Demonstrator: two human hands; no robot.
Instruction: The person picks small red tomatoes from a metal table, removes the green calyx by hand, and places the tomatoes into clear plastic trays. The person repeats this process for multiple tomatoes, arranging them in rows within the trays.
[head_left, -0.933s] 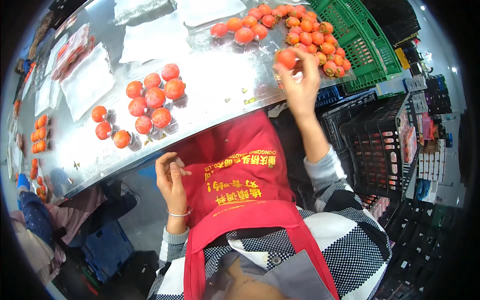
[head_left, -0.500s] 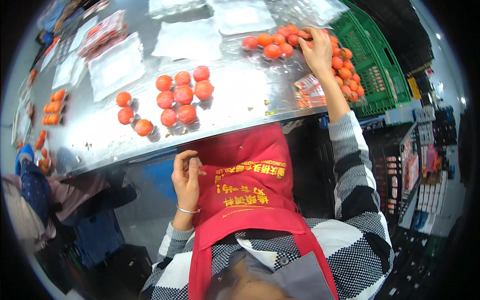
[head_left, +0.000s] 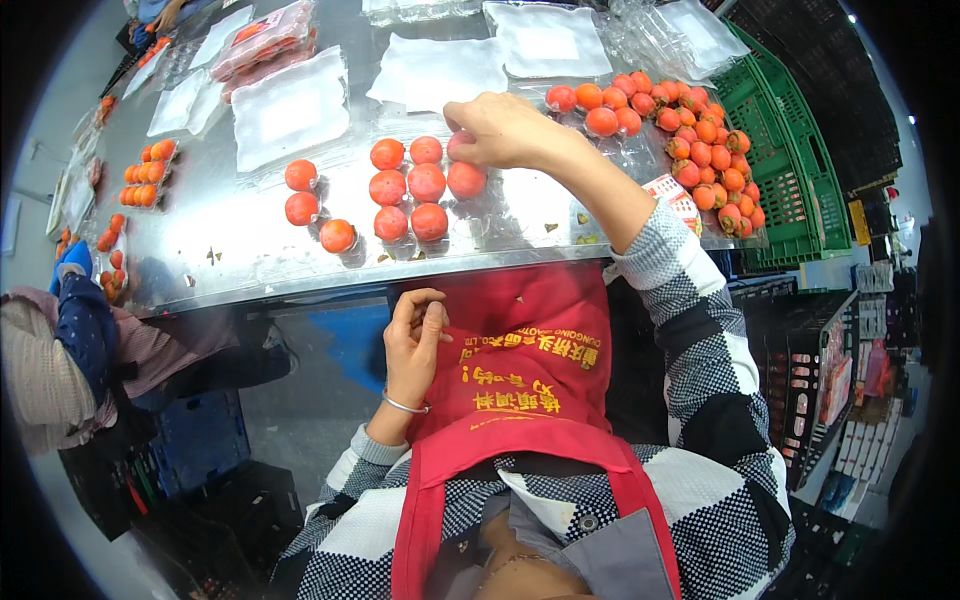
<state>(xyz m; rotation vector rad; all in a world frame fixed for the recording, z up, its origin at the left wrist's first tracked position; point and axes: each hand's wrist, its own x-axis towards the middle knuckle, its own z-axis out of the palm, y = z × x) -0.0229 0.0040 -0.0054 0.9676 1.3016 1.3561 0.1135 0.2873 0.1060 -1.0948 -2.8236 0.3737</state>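
Observation:
My right hand (head_left: 505,132) reaches over the steel table with its fingers bent around a round orange-red fruit (head_left: 460,146), partly hidden by them. It is at the far right corner of a group of similar fruits (head_left: 427,183) set in rows, seemingly in a clear plastic tray. To the left, three more fruits (head_left: 301,209) sit by themselves. My left hand (head_left: 415,340) hovers before the red apron (head_left: 530,340), off the table's near edge, fingers loosely curled with nothing visible in them. A pile of fruits with leafy caps (head_left: 712,155) lies at the right.
White pads (head_left: 292,120) lie along the far side, with stacked wrapped packs (head_left: 265,45) beside them. A green crate (head_left: 795,150) stands behind the pile. Filled packs (head_left: 148,175) are at the left, near another person's blue-gloved hand (head_left: 72,258). Leaf scraps dot the table.
My right hand has moved left from the fruit pile to the grouped rows. The view has shifted, so the table sits further right and lower. My left hand keeps its curled pose.

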